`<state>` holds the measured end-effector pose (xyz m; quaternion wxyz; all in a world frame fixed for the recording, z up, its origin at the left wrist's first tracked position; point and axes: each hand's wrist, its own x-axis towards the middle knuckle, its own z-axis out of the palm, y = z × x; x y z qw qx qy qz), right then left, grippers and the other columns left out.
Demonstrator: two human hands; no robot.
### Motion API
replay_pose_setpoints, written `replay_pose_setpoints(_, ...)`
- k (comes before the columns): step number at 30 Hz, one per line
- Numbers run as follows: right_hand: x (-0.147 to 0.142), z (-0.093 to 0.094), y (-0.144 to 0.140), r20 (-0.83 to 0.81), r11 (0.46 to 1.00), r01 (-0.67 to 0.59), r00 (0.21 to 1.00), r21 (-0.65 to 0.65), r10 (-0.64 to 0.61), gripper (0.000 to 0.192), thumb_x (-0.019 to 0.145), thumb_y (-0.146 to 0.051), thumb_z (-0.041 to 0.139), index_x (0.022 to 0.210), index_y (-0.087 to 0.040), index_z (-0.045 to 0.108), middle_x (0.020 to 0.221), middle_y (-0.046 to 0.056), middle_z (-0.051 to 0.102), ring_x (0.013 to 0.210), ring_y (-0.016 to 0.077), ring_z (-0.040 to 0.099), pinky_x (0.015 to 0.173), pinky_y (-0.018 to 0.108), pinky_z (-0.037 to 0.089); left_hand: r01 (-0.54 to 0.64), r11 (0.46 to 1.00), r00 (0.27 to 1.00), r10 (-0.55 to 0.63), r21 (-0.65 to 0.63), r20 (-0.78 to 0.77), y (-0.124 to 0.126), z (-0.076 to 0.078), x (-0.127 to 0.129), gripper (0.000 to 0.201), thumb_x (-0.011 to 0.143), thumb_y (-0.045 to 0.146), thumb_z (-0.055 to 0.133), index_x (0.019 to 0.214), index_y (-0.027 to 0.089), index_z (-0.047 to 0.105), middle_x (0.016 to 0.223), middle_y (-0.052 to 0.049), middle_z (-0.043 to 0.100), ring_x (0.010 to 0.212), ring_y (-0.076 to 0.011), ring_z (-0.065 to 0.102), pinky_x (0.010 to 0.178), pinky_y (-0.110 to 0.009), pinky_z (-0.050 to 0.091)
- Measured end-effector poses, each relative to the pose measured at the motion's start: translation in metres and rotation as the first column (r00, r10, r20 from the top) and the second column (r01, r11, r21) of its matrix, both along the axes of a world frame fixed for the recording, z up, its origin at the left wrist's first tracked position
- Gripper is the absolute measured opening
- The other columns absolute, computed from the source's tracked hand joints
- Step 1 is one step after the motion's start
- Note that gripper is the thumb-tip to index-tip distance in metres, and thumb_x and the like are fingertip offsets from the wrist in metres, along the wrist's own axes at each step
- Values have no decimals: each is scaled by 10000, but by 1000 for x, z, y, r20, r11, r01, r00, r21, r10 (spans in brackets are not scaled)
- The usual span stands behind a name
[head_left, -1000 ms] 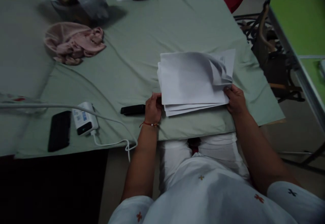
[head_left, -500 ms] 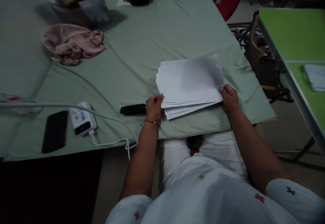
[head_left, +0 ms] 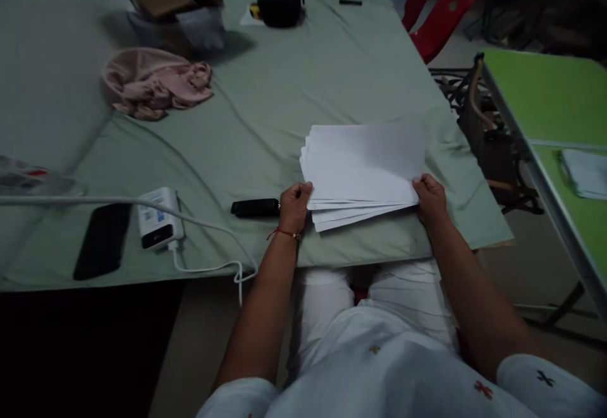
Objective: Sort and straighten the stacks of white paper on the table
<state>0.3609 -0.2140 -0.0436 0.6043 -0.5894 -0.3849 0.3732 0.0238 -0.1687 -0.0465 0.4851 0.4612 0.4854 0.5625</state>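
head view: one camera, both hands on the stack
paper stack (head_left: 365, 168): near right on the green cloth (head_left: 265, 108), sheets fanned at the near edge
left hand (head_left: 294, 206): closed on the stack's near-left corner, thumb on top
right hand (head_left: 429, 200): fingers curled round the near-right corner
stapler-like black bar (head_left: 255, 207): just left of left hand
tip: squeeze both corners evenly, tap edges flush, keep the sheets flat
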Motion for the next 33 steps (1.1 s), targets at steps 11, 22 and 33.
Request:
replay_pose_setpoints(11, 0, -3, -5, -33, 1000, 2, 999, -30, -3, 356, 733, -520, 811, 852, -238, 629, 658, -68, 586, 538, 104, 458, 500, 232, 361, -49, 998, 996, 52, -47, 70, -3, -3, -5, 546, 725, 575, 857, 1078, 232, 620, 738, 52, 622, 622, -101, 556, 596, -205, 440)
replay_pose_setpoints(22, 1, 5, -13, -58, 993, -118, 992, -28, 116, 311, 766, -495, 816, 873, -248, 660, 717, -53, 633, 570, 113, 506, 527, 235, 409, 1, 998, 994, 6, -65, 107, -13, 14, 4, 458, 684, 539, 893, 905, 157, 768, 889, -86, 797, 966, -248, 739, 908, -363, 588)
replay_pose_setpoints(33, 20, 62, 3, -95, 967, -244, 964, 69, 250, 506, 590, -433, 953, 1023, -278, 742, 990, 16, 776, 976, 233, 731, 899, 404, 602, 63, 970, 996, -46, 236, -73, -18, 71, -8, 229, 731, 339, 896, 885, 199, 799, 908, -33, 790, 930, -207, 732, 1012, -358, 582)
